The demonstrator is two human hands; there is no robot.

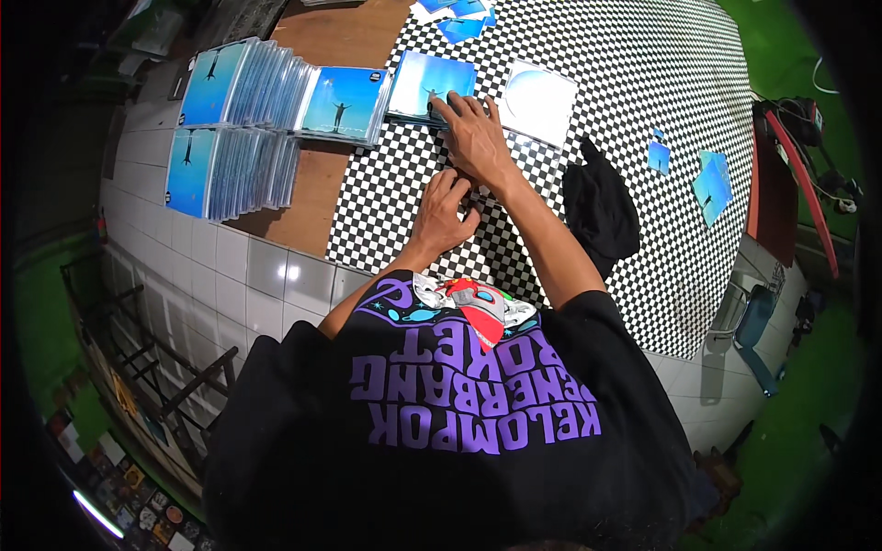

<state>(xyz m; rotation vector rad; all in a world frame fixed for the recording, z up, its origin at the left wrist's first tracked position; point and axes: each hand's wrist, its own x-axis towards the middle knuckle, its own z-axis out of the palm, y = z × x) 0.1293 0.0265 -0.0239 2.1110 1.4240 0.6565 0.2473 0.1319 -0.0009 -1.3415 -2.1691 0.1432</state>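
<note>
My right hand (478, 142) is closed over the near right edge of a blue CD case (418, 75) at the upper middle, thumb hidden. My left hand (439, 213) rests just below on the checkered surface (386, 197), fingers bent but apart, with nothing visible in them. To the right of the case lies a white square case with a round shape (542, 106). Another blue-covered case stack (335, 101) sits to its left, beside two long rows of jewel cases (262, 165). A black cloth (597, 207) lies crumpled right of my hands.
Loose blue printed sheets (464, 18) lie at the far edge, more (712, 188) on the right. A brown board (312, 184) shows under the left part. A red-edged object with cables (790, 161) and a teal chair (755, 321) stand at the right, a dark metal frame (165, 386) at lower left.
</note>
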